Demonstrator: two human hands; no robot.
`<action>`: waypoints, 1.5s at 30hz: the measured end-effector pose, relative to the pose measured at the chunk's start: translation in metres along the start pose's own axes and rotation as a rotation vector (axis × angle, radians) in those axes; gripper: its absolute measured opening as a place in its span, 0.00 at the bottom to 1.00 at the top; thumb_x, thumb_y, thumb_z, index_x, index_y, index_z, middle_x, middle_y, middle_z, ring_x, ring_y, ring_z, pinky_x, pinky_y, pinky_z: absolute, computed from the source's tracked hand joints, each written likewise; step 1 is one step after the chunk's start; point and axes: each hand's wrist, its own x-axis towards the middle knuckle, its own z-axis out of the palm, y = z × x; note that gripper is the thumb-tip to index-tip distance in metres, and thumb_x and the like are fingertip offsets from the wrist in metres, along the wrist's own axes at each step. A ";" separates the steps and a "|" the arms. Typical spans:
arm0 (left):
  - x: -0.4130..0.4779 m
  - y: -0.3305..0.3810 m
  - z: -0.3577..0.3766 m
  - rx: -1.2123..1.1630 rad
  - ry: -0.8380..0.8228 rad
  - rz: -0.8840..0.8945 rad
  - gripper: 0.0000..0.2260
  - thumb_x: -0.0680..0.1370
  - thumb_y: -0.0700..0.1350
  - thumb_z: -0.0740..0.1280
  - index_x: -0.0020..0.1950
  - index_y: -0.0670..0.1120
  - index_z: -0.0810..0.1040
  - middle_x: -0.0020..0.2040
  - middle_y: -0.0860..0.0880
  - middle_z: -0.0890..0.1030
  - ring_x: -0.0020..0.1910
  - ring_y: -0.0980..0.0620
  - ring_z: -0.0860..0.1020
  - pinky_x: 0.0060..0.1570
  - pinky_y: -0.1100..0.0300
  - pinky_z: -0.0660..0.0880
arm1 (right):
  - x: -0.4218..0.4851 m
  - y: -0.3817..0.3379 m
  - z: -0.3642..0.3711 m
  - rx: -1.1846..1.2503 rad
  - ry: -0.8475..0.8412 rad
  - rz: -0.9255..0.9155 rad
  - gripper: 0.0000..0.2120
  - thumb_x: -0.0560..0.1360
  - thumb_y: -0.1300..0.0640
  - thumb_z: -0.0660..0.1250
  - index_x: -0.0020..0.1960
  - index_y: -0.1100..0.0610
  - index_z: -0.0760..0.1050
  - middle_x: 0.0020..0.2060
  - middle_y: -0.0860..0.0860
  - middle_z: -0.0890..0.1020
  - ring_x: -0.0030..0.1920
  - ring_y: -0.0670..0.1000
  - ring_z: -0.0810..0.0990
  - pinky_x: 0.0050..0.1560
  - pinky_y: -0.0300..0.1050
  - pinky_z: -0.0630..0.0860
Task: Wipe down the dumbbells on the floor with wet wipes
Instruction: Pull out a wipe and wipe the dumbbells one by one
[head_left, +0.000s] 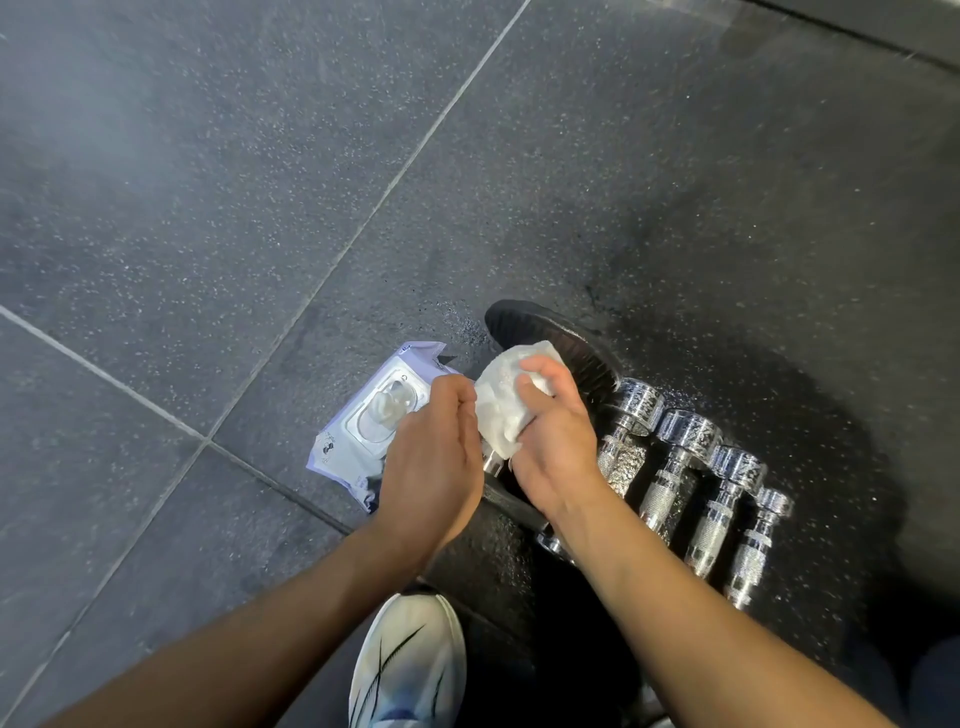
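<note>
A dumbbell with black plates (550, 338) lies on the dark floor, mostly hidden under my hands. My right hand (550, 441) grips a crumpled white wet wipe (501, 400) and holds it against the dumbbell's middle. My left hand (431, 457) is beside the wipe, fingers bent toward it; its fingertips are hidden, so I cannot tell whether they hold anything. A pale purple pack of wet wipes (363, 426) lies just left of my left hand, its lid open with a wipe poking out.
Several chrome dumbbells (675, 467) lie side by side right of my right hand. A white shoe (410, 670) stands at the bottom centre. The speckled floor (208, 208) has pale seams, and wet patches show around the dumbbells.
</note>
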 end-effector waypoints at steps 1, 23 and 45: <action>0.000 0.000 0.000 0.001 -0.005 -0.003 0.05 0.85 0.47 0.55 0.50 0.57 0.65 0.36 0.55 0.75 0.37 0.48 0.75 0.41 0.44 0.74 | -0.001 -0.001 -0.004 0.117 -0.003 0.051 0.12 0.80 0.66 0.63 0.47 0.51 0.79 0.52 0.59 0.80 0.50 0.59 0.79 0.51 0.54 0.75; 0.001 -0.002 0.000 -0.019 -0.021 0.011 0.03 0.83 0.52 0.51 0.51 0.58 0.64 0.40 0.53 0.80 0.41 0.44 0.79 0.43 0.42 0.76 | 0.009 -0.009 -0.004 -0.088 -0.124 0.360 0.14 0.81 0.52 0.65 0.57 0.61 0.82 0.39 0.57 0.83 0.34 0.53 0.79 0.34 0.45 0.73; 0.001 -0.003 -0.001 -0.017 -0.010 0.038 0.04 0.84 0.48 0.53 0.51 0.57 0.63 0.36 0.53 0.74 0.36 0.44 0.75 0.40 0.42 0.74 | 0.014 -0.011 -0.006 -0.234 -0.211 0.374 0.11 0.79 0.63 0.69 0.60 0.64 0.79 0.48 0.65 0.84 0.43 0.57 0.83 0.47 0.51 0.79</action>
